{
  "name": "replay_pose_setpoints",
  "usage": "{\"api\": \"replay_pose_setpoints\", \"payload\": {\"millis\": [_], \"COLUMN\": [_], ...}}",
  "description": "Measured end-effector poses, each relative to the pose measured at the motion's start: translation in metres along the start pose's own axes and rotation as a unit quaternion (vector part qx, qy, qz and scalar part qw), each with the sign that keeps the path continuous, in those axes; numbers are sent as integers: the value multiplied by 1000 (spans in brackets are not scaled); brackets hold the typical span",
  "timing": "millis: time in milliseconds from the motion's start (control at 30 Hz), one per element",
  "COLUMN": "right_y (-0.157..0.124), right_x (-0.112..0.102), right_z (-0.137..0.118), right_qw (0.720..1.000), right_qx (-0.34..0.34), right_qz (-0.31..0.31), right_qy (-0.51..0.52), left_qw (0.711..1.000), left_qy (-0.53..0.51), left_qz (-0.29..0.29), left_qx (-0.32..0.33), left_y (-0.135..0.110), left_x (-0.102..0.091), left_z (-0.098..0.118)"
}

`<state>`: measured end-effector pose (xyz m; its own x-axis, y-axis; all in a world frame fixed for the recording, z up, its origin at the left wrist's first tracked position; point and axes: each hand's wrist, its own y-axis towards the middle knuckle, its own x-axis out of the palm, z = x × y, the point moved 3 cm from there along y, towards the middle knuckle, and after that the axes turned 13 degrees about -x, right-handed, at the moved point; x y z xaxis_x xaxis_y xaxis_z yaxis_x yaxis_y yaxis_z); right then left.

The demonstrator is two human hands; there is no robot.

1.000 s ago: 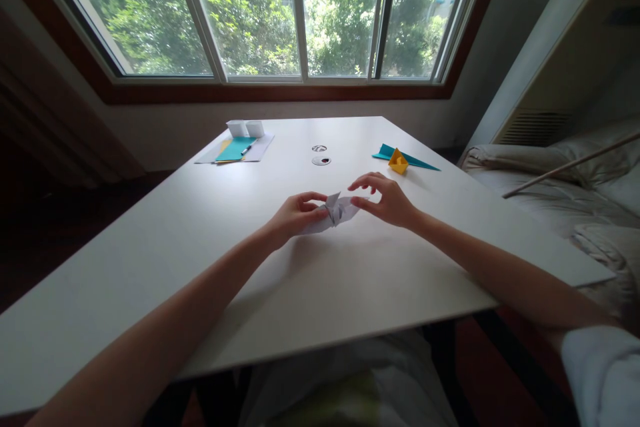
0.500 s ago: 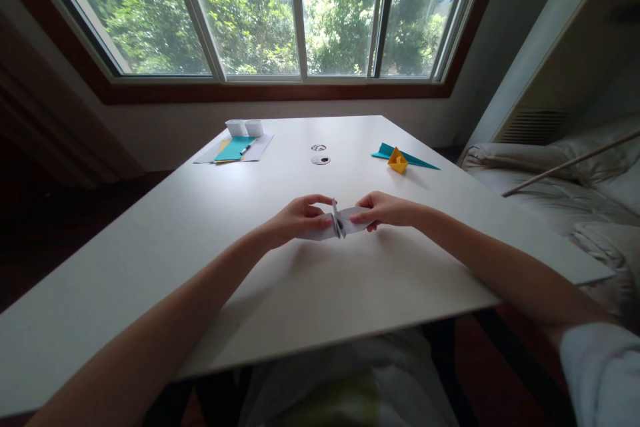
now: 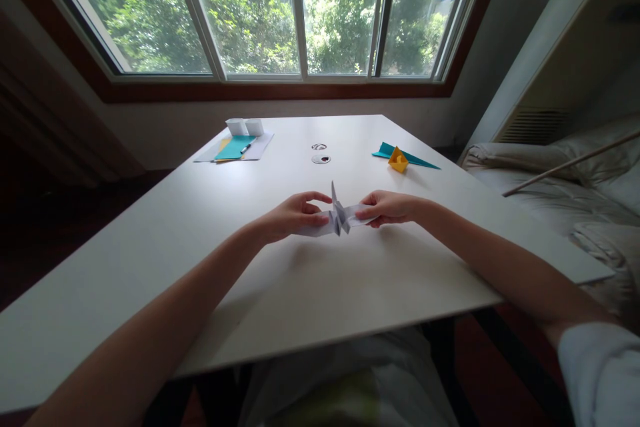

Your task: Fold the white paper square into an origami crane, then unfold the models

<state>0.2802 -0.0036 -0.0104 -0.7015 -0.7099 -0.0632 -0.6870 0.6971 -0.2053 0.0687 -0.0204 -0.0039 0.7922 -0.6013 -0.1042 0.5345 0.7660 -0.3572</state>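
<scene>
A white folded paper figure (image 3: 340, 217) with two flat wings and an upright point is held just above the white table (image 3: 320, 280), near its middle. My left hand (image 3: 293, 215) pinches the left wing between thumb and fingers. My right hand (image 3: 390, 207) pinches the right wing the same way. Both forearms reach in from the near edge.
At the back left lie sheets of white, teal and yellow paper (image 3: 235, 148) with a pen and two small white paper boxes (image 3: 245, 127). A yellow paper boat (image 3: 398, 160) sits on a teal paper plane (image 3: 410, 157) at the back right. A bed (image 3: 565, 187) stands right of the table.
My right hand closed from spread fingers onto the right wing. Both hands then drew the wings apart a little, and the figure's point now stands up between them.
</scene>
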Motion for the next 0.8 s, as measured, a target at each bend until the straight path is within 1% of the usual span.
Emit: {"api": "replay_pose_setpoints", "payload": {"millis": [267,400,533,567,633,733,800], "right_y": [-1,1,2,2,2,2,3], "right_x": [-1,-3,-7,-8,-13,-17,-15], "right_z": [-1,3,4,4,3,2,2], "right_qw": [1000,1000,999,999,996,983,974], "right_qx": [-6,-3,-24,-28,-37,-47,-47], "right_qz": [-8,4,13,26,73,164,208], "right_qy": [7,3,25,31,44,62,70], "left_qw": [1000,1000,999,999,995,978,962], "left_qy": [-7,0,-17,-28,-56,-110,-148], "left_qz": [4,8,21,32,74,172,225], "left_qx": [-9,-13,-20,-24,-28,-30,-41], "left_y": [2,3,2,2,2,3,5], "left_x": [-4,-4,-6,-7,-11,-18,-21], "left_z": [-2,-4,-5,-5,-6,-9,-12]}}
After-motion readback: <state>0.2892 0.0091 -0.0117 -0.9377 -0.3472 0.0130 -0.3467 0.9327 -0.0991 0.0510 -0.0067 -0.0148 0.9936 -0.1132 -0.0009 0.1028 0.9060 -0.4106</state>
